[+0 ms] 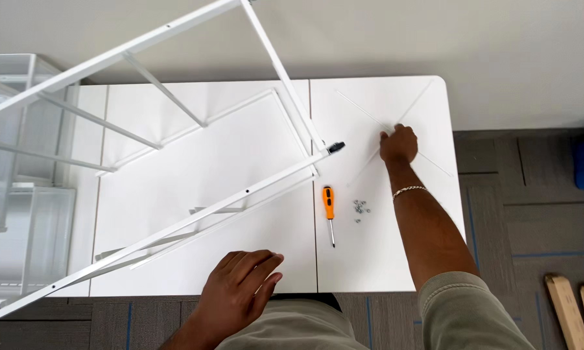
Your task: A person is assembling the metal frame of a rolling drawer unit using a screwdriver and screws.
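Right hand (398, 144) is curled down on the crossed thin white rods (369, 116) lying flat on the white table (382, 259), fingers closed over where they meet. Left hand (240, 291) rests open, empty, at the near edge. Orange-handled screwdriver (329, 214) and small nuts (361, 208) sit just nearer than the grip; white metal rack frame (175, 129) off to its left.

No packages, labels, signs or screens showed anywhere from where I stood.
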